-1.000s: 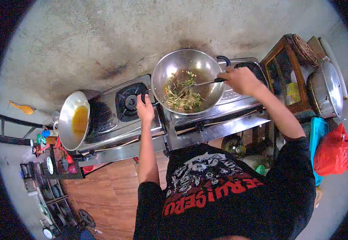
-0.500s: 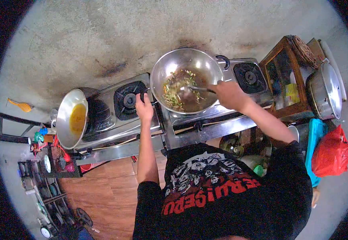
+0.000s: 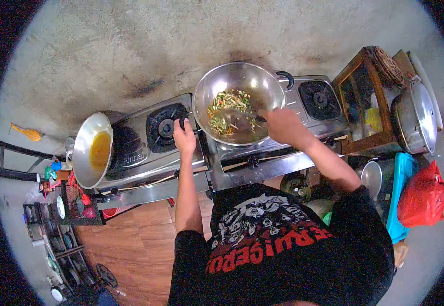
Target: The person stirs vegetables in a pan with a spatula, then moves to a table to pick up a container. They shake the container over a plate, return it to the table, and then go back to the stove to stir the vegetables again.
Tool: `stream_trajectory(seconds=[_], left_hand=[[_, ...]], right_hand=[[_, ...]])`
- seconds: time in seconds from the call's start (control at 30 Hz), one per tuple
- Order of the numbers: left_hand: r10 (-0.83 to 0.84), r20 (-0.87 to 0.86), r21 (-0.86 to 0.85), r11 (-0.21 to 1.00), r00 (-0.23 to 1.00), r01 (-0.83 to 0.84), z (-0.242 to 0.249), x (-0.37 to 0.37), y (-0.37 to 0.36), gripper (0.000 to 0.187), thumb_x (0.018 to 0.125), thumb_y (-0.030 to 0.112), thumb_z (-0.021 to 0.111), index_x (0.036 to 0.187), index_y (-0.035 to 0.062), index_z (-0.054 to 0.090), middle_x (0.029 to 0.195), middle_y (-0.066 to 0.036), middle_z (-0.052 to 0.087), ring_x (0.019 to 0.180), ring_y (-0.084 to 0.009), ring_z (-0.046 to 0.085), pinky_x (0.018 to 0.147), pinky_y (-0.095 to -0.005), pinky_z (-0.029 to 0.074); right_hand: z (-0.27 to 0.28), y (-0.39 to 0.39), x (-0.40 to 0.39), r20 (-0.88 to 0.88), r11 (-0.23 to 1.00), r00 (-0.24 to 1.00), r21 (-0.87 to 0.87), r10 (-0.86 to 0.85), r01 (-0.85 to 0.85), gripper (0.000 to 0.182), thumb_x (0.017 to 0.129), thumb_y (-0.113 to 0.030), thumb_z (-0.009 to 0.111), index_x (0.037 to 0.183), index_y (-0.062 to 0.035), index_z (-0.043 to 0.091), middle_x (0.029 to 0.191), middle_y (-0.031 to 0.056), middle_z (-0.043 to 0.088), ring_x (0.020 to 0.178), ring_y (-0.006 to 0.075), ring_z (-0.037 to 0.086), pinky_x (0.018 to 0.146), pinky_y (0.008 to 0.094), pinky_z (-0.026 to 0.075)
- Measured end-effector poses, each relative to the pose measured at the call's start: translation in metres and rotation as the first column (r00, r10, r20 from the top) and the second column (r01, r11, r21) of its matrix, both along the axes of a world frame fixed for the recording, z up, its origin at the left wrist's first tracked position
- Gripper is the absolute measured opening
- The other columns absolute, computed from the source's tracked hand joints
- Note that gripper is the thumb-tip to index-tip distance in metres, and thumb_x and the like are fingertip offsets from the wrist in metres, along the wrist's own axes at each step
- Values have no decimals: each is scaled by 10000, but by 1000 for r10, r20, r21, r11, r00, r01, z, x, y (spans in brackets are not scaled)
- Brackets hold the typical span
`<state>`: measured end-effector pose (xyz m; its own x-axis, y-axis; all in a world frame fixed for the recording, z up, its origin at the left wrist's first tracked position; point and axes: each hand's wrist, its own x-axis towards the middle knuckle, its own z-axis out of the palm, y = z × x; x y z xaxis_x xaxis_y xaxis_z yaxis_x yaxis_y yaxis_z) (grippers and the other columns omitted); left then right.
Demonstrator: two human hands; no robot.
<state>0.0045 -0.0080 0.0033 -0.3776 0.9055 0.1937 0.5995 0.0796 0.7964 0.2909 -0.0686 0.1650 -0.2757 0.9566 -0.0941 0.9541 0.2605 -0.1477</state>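
2 woks (image 3: 265, 102), 2 stoves (image 3: 171, 167), 2 visible burners (image 3: 166, 128), 1 wooden cabinet (image 3: 384, 138)

Red lettering on a black shirt (image 3: 293, 270), a teal tray (image 3: 400, 199), a red bag (image 3: 423, 198)

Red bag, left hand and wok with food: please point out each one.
Red bag (image 3: 424, 200): head view, its middle.
Left hand (image 3: 184, 138): head view, back of hand.
Wok (image 3: 237, 77): head view, bare inner wall.

Hanging on the wall (image 3: 130, 41) at left: orange utensil (image 3: 28, 133). Standing at right: wood-framed cabinet (image 3: 378, 97), metal pot (image 3: 407, 125). Sitting nearer: red bag (image 3: 422, 200) beside teal item (image 3: 401, 209).
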Motion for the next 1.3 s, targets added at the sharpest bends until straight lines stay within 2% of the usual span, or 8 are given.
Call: stream_trajectory(seconds=[0.3, 0.4, 0.73, 0.9, 1.0, 1.07, 1.23, 1.3], left_hand=[[1, 74, -103, 995, 997, 7, 13, 1, -2, 574, 931, 389, 526, 1266, -76, 501, 1271, -287, 531, 1191, -419, 504, 1006, -414, 390], [6, 15, -94, 996, 1000, -5, 8, 0, 0, 575, 932, 388, 524, 1266, -79, 500, 1265, -288, 534, 1183, -420, 508, 1008, -414, 392], [-22, 70, -79, 996, 997, 28, 5, -2, 1, 559, 931, 379, 523, 1264, -69, 507, 1229, -288, 558, 1155, -423, 523, 995, -434, 389], [18, -27, -9, 1000, 999, -19, -3, -3, 3, 538, 924, 417, 504, 1243, -16, 521, 1119, -300, 599, 1050, -452, 560, 897, -470, 431], [22, 62, -80, 997, 998, -17, 6, 0, 0, 572, 927, 408, 534, 1259, -58, 514, 1258, -272, 543, 1169, -405, 514, 1003, -420, 385], [23, 66, -77, 997, 998, -18, 3, -1, 2, 575, 928, 412, 534, 1258, -59, 514, 1257, -271, 545, 1168, -402, 517, 1003, -418, 387], [34, 70, -72, 997, 997, -29, 4, 2, 1, 569, 932, 405, 531, 1252, -65, 516, 1258, -269, 546, 1177, -398, 513, 1007, -408, 385], [0, 12, 18, 1000, 1000, 0, 1, -1, 2, 442, 931, 397, 503, 1161, 24, 559, 985, -275, 638, 944, -451, 598, 813, -493, 451]], right_hand=[[35, -22, 2, 94, 982, 978, 14, 189, -191, 154, 728, -80, 593, 862, -57, 667, 786, 183, 673, 777, 351, 675, 668, 465, 542], [6, 3, -13, 46, 999, 998, -26, 33, -31, 270, 762, -104, 580, 1013, -113, 680, 808, 194, 670, 797, 364, 661, 725, 467, 525], [27, 3, 1, 201, 989, 969, -23, 147, -145, 250, 766, -149, 628, 1008, -122, 679, 841, 151, 680, 820, 344, 662, 731, 455, 524], [28, 27, 36, 92, 990, 990, 73, 110, -117, 291, 765, -183, 659, 1054, -170, 679, 862, 141, 679, 852, 348, 652, 737, 452, 521], [65, 16, 52, 136, 975, 966, -14, 221, -221, 199, 770, -168, 638, 960, -151, 695, 859, 132, 690, 817, 330, 677, 689, 438, 546], [64, 18, 55, 202, 974, 958, -147, 201, -173, 284, 777, -173, 641, 1058, -163, 677, 931, 144, 675, 899, 333, 643, 779, 434, 515], [-3, 50, 52, 49, 986, 988, 84, 143, -147, 259, 802, -182, 615, 1053, -171, 682, 922, 143, 676, 900, 333, 644, 799, 446, 509], [20, 42, 54, 103, 989, 985, 47, 137, -143, 267, 799, -176, 619, 1058, -177, 683, 908, 135, 677, 896, 336, 644, 800, 452, 507]])
